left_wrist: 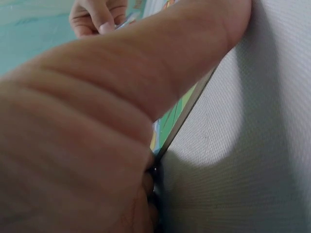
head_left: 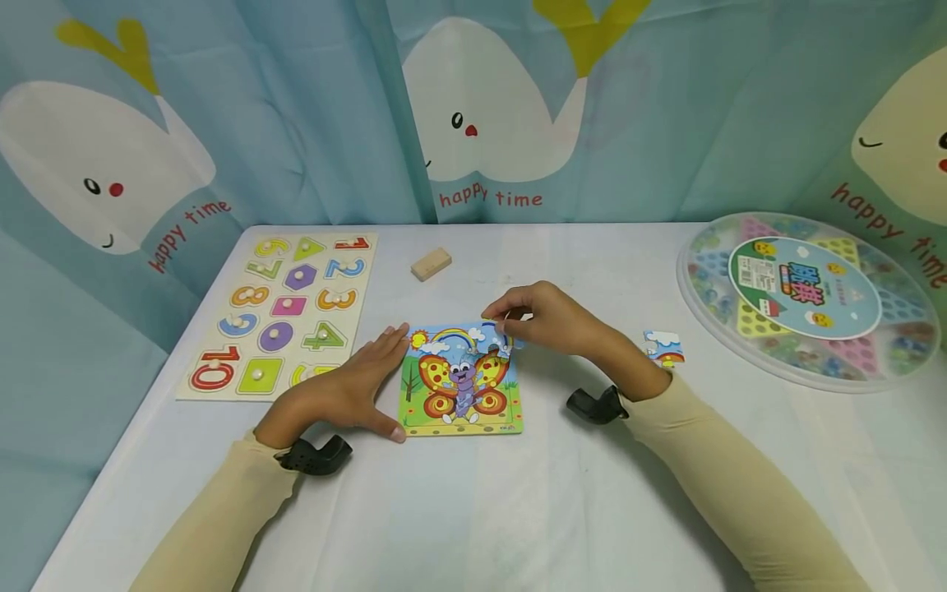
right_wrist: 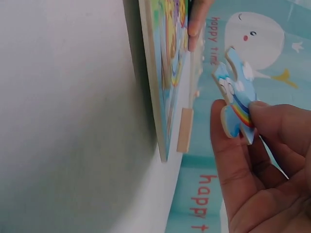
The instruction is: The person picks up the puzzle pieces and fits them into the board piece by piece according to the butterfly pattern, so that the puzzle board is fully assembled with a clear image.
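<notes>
A butterfly jigsaw puzzle (head_left: 463, 390) in a square board lies flat on the table. My left hand (head_left: 353, 386) rests at its left side, fingers extended along the edge and thumb near the lower left corner. Between thumb and fingers, my right hand (head_left: 551, 316) pinches a jigsaw piece (right_wrist: 238, 99) with clouds and a rainbow on light blue. In the head view that hand is over the puzzle's upper right corner; the right wrist view shows the piece held apart from the board. A second jigsaw piece (head_left: 663, 347) lies on the table near my right forearm.
At the left is a number-and-shape peg board (head_left: 275, 307). A small wooden block (head_left: 431, 264) sits behind the puzzle. On the right stands a round clear case (head_left: 710, 329) with coloured beads. A blue whale-print curtain (head_left: 311, 107) hangs along the table's back edge.
</notes>
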### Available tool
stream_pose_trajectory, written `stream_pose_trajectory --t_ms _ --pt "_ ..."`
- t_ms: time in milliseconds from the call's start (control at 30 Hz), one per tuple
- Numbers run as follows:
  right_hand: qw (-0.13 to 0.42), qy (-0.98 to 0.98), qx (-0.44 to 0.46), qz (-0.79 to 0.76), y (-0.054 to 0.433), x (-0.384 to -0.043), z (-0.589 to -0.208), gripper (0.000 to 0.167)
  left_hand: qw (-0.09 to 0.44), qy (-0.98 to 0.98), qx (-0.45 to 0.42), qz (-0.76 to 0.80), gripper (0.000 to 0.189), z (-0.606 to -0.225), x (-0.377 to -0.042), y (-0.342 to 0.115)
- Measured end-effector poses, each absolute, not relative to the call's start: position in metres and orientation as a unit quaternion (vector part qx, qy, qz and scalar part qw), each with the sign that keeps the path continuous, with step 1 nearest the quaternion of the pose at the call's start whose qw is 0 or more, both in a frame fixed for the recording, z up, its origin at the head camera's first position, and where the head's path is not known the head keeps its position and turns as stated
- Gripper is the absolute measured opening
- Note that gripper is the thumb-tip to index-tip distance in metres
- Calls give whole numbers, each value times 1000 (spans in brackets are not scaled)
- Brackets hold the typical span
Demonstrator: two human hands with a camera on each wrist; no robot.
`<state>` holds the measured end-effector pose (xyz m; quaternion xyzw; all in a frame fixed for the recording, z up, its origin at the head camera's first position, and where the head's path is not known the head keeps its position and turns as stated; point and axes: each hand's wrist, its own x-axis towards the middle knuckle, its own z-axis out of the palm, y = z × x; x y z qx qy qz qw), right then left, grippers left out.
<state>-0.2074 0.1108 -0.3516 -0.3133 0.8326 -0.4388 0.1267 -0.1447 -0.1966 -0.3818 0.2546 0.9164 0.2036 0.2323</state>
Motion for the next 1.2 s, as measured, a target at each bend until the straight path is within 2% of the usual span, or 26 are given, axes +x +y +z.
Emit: stream_pose_trajectory --t_ms 133,533,900,1200 --pt "113 836 -321 -430 103 -209 -354 19 231 916 254 206 130 -382 -145 -196" --pt "118 843 -330 -407 84 -211 -358 19 232 917 250 208 130 -380 -143 -195" --pt "145 849 -323 -392 70 -210 -359 16 233 915 253 210 131 -381 -145 -195" --pt "133 853 -333 -380 61 -211 -358 15 233 915 254 208 132 -381 -145 -196"
